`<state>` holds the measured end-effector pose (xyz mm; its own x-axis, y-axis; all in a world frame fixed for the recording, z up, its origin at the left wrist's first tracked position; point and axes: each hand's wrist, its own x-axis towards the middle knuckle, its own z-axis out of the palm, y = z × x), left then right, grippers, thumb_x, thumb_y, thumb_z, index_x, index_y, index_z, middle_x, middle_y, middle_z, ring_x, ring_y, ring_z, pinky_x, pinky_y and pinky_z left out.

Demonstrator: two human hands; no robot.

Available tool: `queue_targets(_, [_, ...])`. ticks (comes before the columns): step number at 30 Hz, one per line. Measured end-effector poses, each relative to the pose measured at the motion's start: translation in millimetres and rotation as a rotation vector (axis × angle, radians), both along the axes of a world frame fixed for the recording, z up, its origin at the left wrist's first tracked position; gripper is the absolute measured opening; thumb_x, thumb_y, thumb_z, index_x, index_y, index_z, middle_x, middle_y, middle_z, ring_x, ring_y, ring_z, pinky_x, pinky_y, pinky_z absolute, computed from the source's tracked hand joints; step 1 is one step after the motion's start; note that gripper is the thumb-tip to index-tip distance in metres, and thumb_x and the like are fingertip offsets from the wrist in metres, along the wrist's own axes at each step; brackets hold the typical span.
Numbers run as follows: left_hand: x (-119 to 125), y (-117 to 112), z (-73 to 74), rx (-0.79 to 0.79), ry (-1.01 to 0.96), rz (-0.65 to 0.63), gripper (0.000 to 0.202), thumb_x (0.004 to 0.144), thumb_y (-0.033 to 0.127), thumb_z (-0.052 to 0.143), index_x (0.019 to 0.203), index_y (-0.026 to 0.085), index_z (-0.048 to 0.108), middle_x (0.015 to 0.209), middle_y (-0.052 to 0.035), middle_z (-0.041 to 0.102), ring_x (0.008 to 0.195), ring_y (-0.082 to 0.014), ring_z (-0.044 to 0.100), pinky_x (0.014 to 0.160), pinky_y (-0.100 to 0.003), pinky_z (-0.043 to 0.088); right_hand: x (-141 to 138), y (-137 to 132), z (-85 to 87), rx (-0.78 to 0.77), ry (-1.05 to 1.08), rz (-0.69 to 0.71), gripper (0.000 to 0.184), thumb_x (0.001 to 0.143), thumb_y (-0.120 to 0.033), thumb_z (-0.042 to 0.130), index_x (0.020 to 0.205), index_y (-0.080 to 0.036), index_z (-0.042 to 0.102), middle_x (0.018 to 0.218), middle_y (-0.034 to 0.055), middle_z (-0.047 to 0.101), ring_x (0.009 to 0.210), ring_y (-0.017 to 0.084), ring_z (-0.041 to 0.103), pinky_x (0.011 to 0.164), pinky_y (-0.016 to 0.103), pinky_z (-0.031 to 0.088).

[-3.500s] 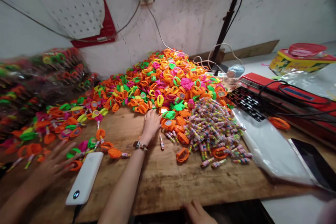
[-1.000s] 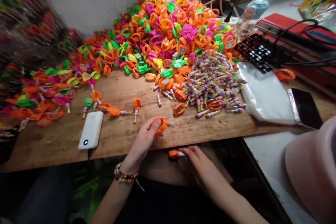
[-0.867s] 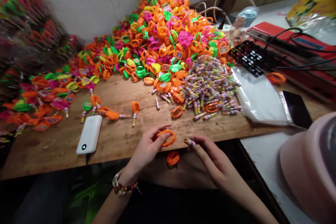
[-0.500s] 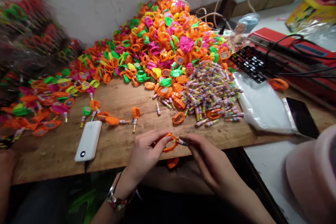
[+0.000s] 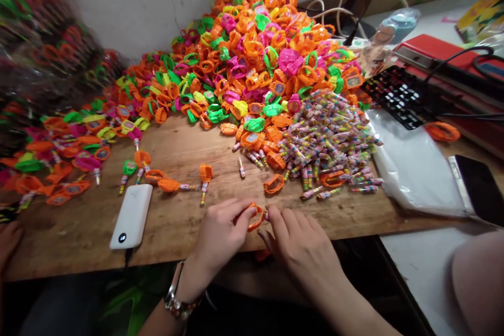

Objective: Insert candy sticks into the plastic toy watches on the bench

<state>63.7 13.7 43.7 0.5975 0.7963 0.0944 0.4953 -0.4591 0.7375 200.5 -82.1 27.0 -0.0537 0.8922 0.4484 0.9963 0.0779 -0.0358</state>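
My left hand (image 5: 226, 231) pinches an orange toy watch (image 5: 258, 219) near the table's front edge. The watch is closed into a loop. Close beside it, my right hand (image 5: 301, 244) has its fingers curled over a small printed candy tube (image 5: 267, 216); only a bit of its end shows, and the fingers hide whether it touches the watch. Another orange toy watch (image 5: 274, 184) lies just beyond my hands. Behind it, to the right, is a heap of wrapped candy tubes (image 5: 326, 139). A single tube (image 5: 241, 168) lies apart.
A tall heap of coloured toy watches (image 5: 244, 63) rests against the wall. Several watches with tubes attached (image 5: 167, 184) lie left, near a white power bank (image 5: 132, 216). At right are clear plastic bags (image 5: 417, 173), a phone (image 5: 478, 186) and a red machine (image 5: 437, 58). Another person's hand (image 5: 8, 241) shows at far left.
My right hand has turned over, its back now facing up, covering most of the tube seen before. My left hand keeps its hold on the orange watch. The view has shifted slightly.
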Motion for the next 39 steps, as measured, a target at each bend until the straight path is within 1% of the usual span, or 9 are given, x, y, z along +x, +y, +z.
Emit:
queue_targets(9, [-14,13,-17.9,-0.583,0.181,0.098,0.021,0.071,0.03,0.057,0.07,0.019,0.075,0.049,0.0026,0.063,0.043,-0.0123,0.049,0.046,-0.022,0.037,10,24,-21.7,0.077,-0.108,0.399,0.025,0.089,-0.005,0.038,0.075,-0.013,0.057,0.056,0.0007,0.05,0.049,0.015,0.045,0.054,0.03,0.027])
queue_targets(20, [-39,13,-1.7,-0.622,0.425,0.088,0.024,0.067,0.024,0.053,0.074,0.018,0.075,0.057,-0.0003,0.067,0.054,-0.0161,0.057,0.053,-0.025,0.039,-47,8,-43.4,0.258,0.212,0.298,0.032,0.093,-0.019,0.045,0.062,-0.016,0.054,0.048,-0.0016,0.046,0.046,0.013,0.04,0.053,0.03,0.026])
queue_targets(22, [-44,8,6.8,-0.526,0.352,0.116,0.026,0.075,0.026,0.051,0.084,0.017,0.074,0.063,-0.001,0.067,0.057,-0.0162,0.059,0.054,-0.025,0.043,-44,8,-40.5,0.239,0.289,0.273,0.036,0.093,-0.02,0.044,0.057,-0.018,0.051,0.047,-0.0015,0.046,0.046,0.012,0.04,0.052,0.03,0.026])
queue_targets(25, [-54,-18,13.7,0.007,0.184,0.276,0.021,0.087,0.028,0.049,0.081,0.018,0.066,0.069,-0.0015,0.065,0.065,-0.015,0.061,0.062,-0.024,0.046,-18,16,-30.9,0.229,0.468,0.135,0.038,0.093,-0.022,0.046,0.055,-0.019,0.049,0.046,-0.0027,0.045,0.043,0.01,0.039,0.049,0.027,0.026])
queue_targets(27, [-56,-46,5.3,0.333,0.202,0.193,0.018,0.088,0.021,0.051,0.072,0.018,0.06,0.064,0.0,0.059,0.061,-0.0135,0.058,0.06,-0.023,0.045,2,26,-21.6,0.249,0.626,-0.011,0.038,0.092,-0.026,0.051,0.055,-0.019,0.049,0.045,-0.0054,0.041,0.04,0.007,0.036,0.047,0.024,0.026])
queue_targets(29, [-50,-77,-17.2,0.377,0.376,-0.163,0.017,0.086,0.01,0.049,0.076,0.017,0.06,0.065,-0.0002,0.06,0.058,-0.0141,0.058,0.052,-0.023,0.044,11,41,-12.6,0.263,0.793,-0.11,0.036,0.092,-0.032,0.055,0.059,-0.018,0.052,0.046,-0.0071,0.039,0.039,0.006,0.035,0.045,0.022,0.026])
queue_targets(31, [-37,-101,-49.4,0.413,0.632,-0.303,0.027,0.079,0.001,0.049,0.098,0.012,0.063,0.085,-0.0078,0.067,0.068,-0.019,0.064,0.052,-0.026,0.046,1,59,-5.9,0.184,0.901,-0.112,0.034,0.092,-0.038,0.053,0.065,-0.018,0.055,0.048,-0.0059,0.043,0.041,0.007,0.04,0.046,0.021,0.029])
queue_targets(35, [-12,-117,-100.6,0.241,0.913,-0.386,0.034,0.071,-0.005,0.048,0.098,0.009,0.063,0.084,-0.012,0.067,0.076,-0.0266,0.066,0.06,-0.033,0.052,-49,96,1.4,-0.201,0.975,0.146,0.032,0.092,-0.043,0.052,0.099,-0.013,0.061,0.08,0.0069,0.067,0.071,0.017,0.062,0.061,0.025,0.046])
queue_targets(39, [-7,-109,-94.8,0.185,0.904,-0.379,0.033,0.072,-0.006,0.046,0.095,0.01,0.065,0.081,-0.0104,0.068,0.072,-0.0248,0.067,0.06,-0.032,0.052,-56,102,3.6,-0.347,0.968,0.52,0.065,0.09,-0.034,0.056,0.144,-0.008,0.03,0.142,0.021,0.044,0.132,0.023,0.042,0.102,0.036,0.042])
